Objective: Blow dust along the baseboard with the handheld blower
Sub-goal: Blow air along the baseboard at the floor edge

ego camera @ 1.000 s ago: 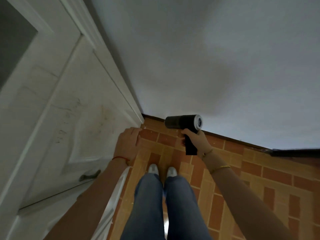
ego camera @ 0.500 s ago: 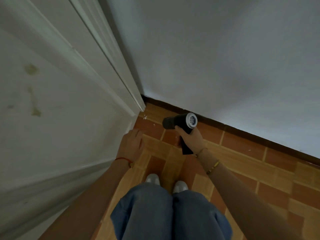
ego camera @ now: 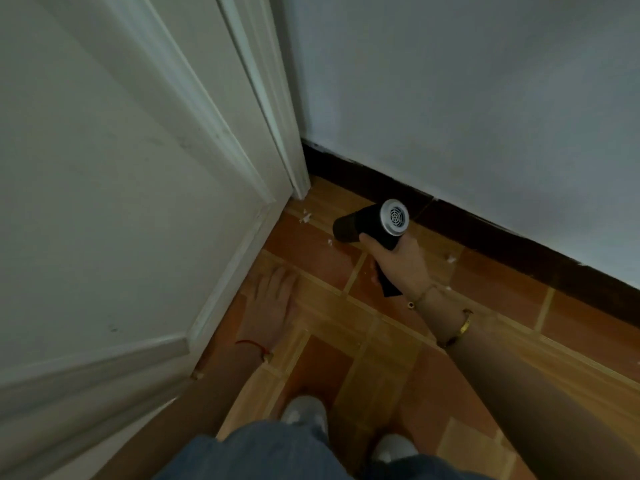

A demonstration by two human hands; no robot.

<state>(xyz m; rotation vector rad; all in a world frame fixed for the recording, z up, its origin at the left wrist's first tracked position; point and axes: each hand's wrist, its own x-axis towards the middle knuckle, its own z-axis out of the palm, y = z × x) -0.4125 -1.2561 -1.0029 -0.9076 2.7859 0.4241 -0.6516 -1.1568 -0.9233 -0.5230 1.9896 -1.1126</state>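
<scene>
A black handheld blower [ego camera: 367, 225] with a silver grille at its rear is held low over the floor. My right hand [ego camera: 403, 263] is shut on its handle. Its nozzle points left toward the corner where the dark baseboard [ego camera: 485, 235] meets the white door frame. Small white bits of debris [ego camera: 305, 216] lie on the tiles just ahead of the nozzle. My left hand [ego camera: 272, 299] rests flat with fingers spread, against the lower edge of the white door [ego camera: 131, 202].
The pale wall [ego camera: 467, 98] runs from the corner to the right above the baseboard. The floor is red and tan tile [ego camera: 374, 341]. My knees in blue jeans and both light shoes [ego camera: 304, 412] are at the bottom of the view.
My view has dropped closer to the floor and the corner. The blower has come down near the tiles, its nozzle aimed more toward the door frame corner. My left hand stayed by the door.
</scene>
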